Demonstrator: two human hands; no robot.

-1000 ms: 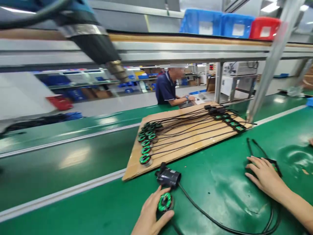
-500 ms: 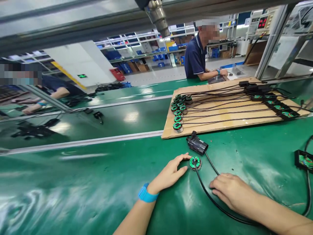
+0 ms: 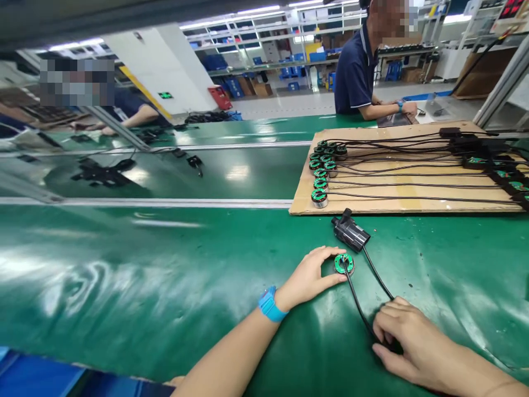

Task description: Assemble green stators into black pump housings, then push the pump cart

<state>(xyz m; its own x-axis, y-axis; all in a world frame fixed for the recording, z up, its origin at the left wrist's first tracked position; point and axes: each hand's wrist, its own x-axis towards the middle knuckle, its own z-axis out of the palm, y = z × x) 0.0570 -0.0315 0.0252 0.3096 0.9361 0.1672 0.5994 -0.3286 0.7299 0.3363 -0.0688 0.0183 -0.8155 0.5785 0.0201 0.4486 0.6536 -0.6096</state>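
My left hand [image 3: 311, 275], with a blue wristband, cups a small round green coil [image 3: 344, 264] lying on the green bench; thumb and fingers curl round its left side. A black cable [image 3: 355, 300] runs from the coil toward me. My right hand [image 3: 409, 336] presses down on that cable, fingers curled over it. A black connector block [image 3: 350, 232] with its own cable lies just behind the coil.
A cardboard sheet [image 3: 397, 205] behind holds several green coils [image 3: 322, 171] with black cables laid in rows. A conveyor belt [image 3: 165, 173] runs across the middle. A person in a dark shirt [image 3: 355, 77] works opposite; another person sits at far left.
The view has swung left and down. My right hand left the black frame at the right and came onto the cable near the coil. My left hand stays at the coil.
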